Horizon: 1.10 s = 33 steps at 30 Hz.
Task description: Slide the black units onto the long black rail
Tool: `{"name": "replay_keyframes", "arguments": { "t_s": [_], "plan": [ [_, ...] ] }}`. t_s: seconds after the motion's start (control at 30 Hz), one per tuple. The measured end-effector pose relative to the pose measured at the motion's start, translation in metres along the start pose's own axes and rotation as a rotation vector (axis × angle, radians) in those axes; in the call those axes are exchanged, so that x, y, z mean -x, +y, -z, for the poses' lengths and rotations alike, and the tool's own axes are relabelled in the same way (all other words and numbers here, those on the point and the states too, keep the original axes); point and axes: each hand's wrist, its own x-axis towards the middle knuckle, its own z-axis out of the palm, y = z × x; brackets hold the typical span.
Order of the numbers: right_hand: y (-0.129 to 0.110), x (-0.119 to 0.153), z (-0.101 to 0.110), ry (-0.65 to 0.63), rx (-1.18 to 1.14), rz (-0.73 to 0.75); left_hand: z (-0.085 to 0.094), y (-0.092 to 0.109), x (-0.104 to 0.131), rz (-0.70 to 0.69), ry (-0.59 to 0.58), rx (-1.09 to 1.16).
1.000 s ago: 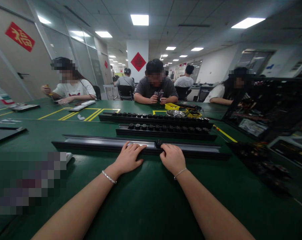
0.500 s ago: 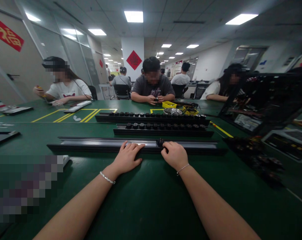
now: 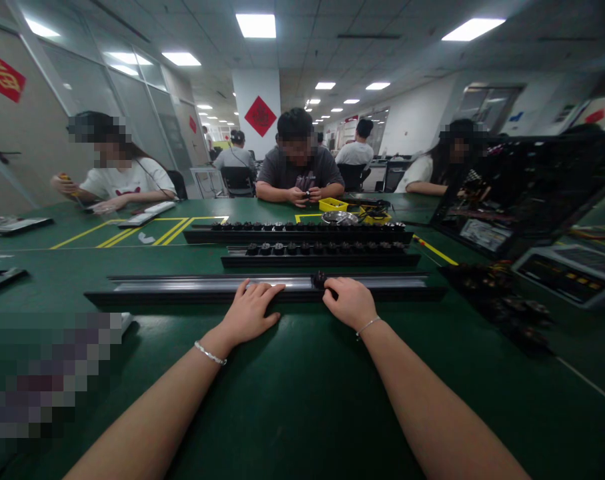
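A long black rail (image 3: pixel 147 287) with a shiny metal channel lies crosswise on the green table before me. My left hand (image 3: pixel 249 308) rests flat over its front edge, fingers spread and their tips on the channel. Right of it, a small black round part (image 3: pixel 319 279) with prongs on top sits in the channel. My right hand (image 3: pixel 351 303) has its fingers curled at the part's right side and appears to grip it; the fingertips are partly hidden. Beyond lie a shorter rail (image 3: pixel 312 261) and a longer rail (image 3: pixel 292 236), both bearing rows of similar black parts.
A pile of dark parts (image 3: pixel 502 303) lies at right, near a grey device (image 3: pixel 572 273) and a large black open frame (image 3: pixel 512 193). Yellow trays (image 3: pixel 333 205) and a metal dish (image 3: pixel 339 218) stand farther back. A co-worker (image 3: pixel 299 163) sits opposite, handling a small part.
The view has turned slightly right, so the surroundings sit farther left. Both my hands keep their places at the rail, and the black part shows no clear shift along it.
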Motion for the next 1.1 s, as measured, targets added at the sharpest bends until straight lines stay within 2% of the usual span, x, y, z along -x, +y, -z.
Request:
{"name": "replay_keyframes", "arguments": {
  "t_s": [0.33,0.7,1.1],
  "plan": [
    [0.005,0.001,0.002,0.026,-0.010,-0.019,0.000,-0.001,0.000,-0.002,-0.008,0.009],
    [0.015,0.001,-0.002,0.109,-0.023,-0.048,-0.001,-0.001,-0.001,-0.003,-0.010,0.009],
    [0.019,0.002,-0.003,0.181,-0.135,-0.084,-0.002,-0.002,0.000,-0.003,-0.002,0.012]
  ]
}}
